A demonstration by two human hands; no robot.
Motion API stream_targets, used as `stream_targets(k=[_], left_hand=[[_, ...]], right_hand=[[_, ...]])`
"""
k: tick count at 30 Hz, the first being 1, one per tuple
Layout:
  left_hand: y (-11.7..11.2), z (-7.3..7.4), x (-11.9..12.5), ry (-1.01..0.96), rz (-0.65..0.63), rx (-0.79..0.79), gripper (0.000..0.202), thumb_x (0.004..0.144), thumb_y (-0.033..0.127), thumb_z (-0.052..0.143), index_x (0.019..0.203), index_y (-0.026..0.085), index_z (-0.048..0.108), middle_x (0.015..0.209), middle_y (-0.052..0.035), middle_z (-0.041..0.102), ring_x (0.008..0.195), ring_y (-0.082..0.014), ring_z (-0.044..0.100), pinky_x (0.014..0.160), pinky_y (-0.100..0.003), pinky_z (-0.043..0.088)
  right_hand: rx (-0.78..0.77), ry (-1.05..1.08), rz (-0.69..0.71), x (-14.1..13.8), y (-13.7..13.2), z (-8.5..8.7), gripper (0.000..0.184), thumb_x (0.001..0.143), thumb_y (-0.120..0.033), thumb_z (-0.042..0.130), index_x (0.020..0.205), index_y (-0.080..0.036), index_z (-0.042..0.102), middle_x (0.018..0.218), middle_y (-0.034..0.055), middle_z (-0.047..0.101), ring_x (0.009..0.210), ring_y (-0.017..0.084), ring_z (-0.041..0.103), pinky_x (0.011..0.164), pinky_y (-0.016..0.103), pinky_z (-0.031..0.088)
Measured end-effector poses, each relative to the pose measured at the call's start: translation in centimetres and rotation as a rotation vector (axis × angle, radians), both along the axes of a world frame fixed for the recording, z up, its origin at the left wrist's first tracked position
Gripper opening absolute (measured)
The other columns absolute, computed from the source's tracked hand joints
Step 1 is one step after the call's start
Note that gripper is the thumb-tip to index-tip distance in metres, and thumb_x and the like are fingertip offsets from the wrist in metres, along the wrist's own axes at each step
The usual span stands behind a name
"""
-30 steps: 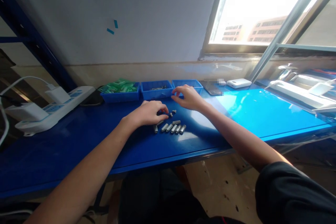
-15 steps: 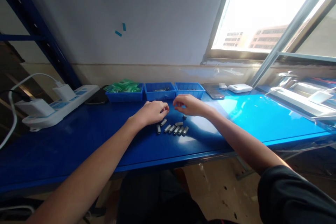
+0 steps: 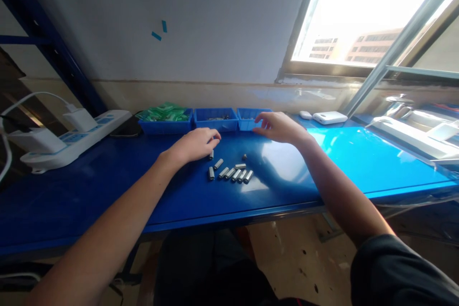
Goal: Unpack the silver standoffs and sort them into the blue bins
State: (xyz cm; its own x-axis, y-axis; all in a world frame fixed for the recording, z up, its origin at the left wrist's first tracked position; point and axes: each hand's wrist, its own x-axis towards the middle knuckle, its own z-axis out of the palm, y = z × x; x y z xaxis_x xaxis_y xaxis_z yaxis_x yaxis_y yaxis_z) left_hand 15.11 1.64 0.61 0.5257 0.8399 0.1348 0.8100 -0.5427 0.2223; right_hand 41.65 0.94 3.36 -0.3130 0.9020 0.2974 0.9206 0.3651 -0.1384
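Note:
Several short silver metal cylinders (image 3: 231,173) lie in a row on the blue table (image 3: 107,186). My left hand (image 3: 193,145) rests on the table just left of them, fingers curled together, their tips on one cylinder (image 3: 211,155) standing apart from the row. A small dark piece (image 3: 244,157) lies behind the row. My right hand (image 3: 279,127) hovers at the right blue bin (image 3: 245,118), fingers loosely apart, with nothing visible in them.
Along the wall stand a bin of green parts (image 3: 164,119) and a middle blue bin (image 3: 215,120) with small metal parts. A white power strip (image 3: 71,142) with chargers lies at the left. A white power bank (image 3: 330,117) sits under the window.
My right hand has moved from beside the left hand back and right to the right bin. My left hand has shifted slightly left with a cylinder. The dark piece now lies alone.

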Motion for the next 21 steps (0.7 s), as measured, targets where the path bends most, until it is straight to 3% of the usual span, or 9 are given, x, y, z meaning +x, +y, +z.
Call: stream_targets(k=[3,5,8,12,15,18,19,21], left_hand=[[0.6,0.3,-1.5,0.11,0.083,-0.121,0.045,0.085,0.052,0.043,0.112,0.023,0.064,0.105,-0.0082,0.068,0.09,-0.0237,0.063,0.07,-0.027,0.045],[0.8,0.4,-2.2,0.144,0.106,-0.184,0.05,0.083,0.057,0.043,0.114,0.023,0.063,0.105,-0.0087,0.068,0.089,-0.0238,0.063,0.068,-0.027,0.046],[0.8,0.5,-2.5,0.131,0.105,-0.236,0.051,0.083,0.058,0.042,0.116,0.024,0.061,0.104,-0.0081,0.068,0.086,-0.0229,0.063,0.067,-0.027,0.046],[0.5,0.8,-2.6,0.116,0.065,-0.262,0.049,0.084,0.056,0.041,0.117,0.026,0.061,0.108,-0.0068,0.068,0.091,-0.0227,0.063,0.072,-0.027,0.046],[0.2,1.0,-2.6,0.078,0.033,-0.292,0.049,0.085,0.056,0.039,0.117,0.027,0.061,0.117,-0.0051,0.066,0.098,-0.0224,0.062,0.077,-0.026,0.046],[0.0,1.0,-2.5,0.034,0.029,-0.303,0.051,0.085,0.061,0.037,0.118,0.028,0.06,0.12,-0.0049,0.065,0.101,-0.0231,0.061,0.079,-0.027,0.045],[-0.1,1.0,-2.4,0.021,0.028,-0.296,0.052,0.085,0.062,0.037,0.118,0.028,0.06,0.119,-0.0052,0.066,0.101,-0.0232,0.061,0.078,-0.027,0.045],[-0.1,0.8,-2.2,0.004,0.022,-0.267,0.051,0.086,0.061,0.037,0.118,0.027,0.06,0.118,-0.006,0.066,0.1,-0.0231,0.061,0.078,-0.027,0.045]], right_hand=[[-0.246,-0.056,0.254,-1.4,-1.9,-0.5,0.035,0.08,-0.038,0.068,0.111,-0.024,0.065,0.083,0.0011,0.067,0.067,0.015,0.059,0.056,0.024,0.04],[-0.321,-0.109,0.357,-2.6,-2.3,-1.1,0.03,0.079,-0.032,0.068,0.109,-0.024,0.067,0.081,0.0009,0.066,0.066,0.014,0.058,0.056,0.023,0.039],[-0.267,-0.135,0.413,-4.1,-2.1,-2.3,0.016,0.079,-0.016,0.064,0.093,-0.02,0.07,0.08,0.0025,0.066,0.069,0.015,0.057,0.06,0.023,0.039],[-0.126,-0.045,0.461,-4.6,-1.7,-2.4,0.018,0.077,-0.006,0.056,0.083,-0.017,0.069,0.085,0.0036,0.066,0.074,0.015,0.058,0.067,0.024,0.042],[0.165,0.153,0.416,-3.6,-1.1,-0.5,0.017,0.084,-0.013,0.052,0.086,-0.017,0.068,0.085,0.0041,0.065,0.075,0.015,0.059,0.07,0.025,0.044],[0.478,0.372,0.196,-2.0,0.3,1.1,0.018,0.087,-0.021,0.05,0.089,-0.017,0.067,0.083,0.0047,0.064,0.074,0.017,0.058,0.072,0.029,0.046],[0.51,0.415,0.129,-1.6,0.8,1.2,0.018,0.087,-0.023,0.05,0.091,-0.017,0.067,0.082,0.0047,0.064,0.073,0.017,0.058,0.073,0.03,0.047],[0.433,0.42,0.092,-1.3,1.6,0.3,0.02,0.086,-0.025,0.054,0.1,-0.016,0.066,0.082,0.0046,0.064,0.072,0.017,0.059,0.072,0.03,0.048]])
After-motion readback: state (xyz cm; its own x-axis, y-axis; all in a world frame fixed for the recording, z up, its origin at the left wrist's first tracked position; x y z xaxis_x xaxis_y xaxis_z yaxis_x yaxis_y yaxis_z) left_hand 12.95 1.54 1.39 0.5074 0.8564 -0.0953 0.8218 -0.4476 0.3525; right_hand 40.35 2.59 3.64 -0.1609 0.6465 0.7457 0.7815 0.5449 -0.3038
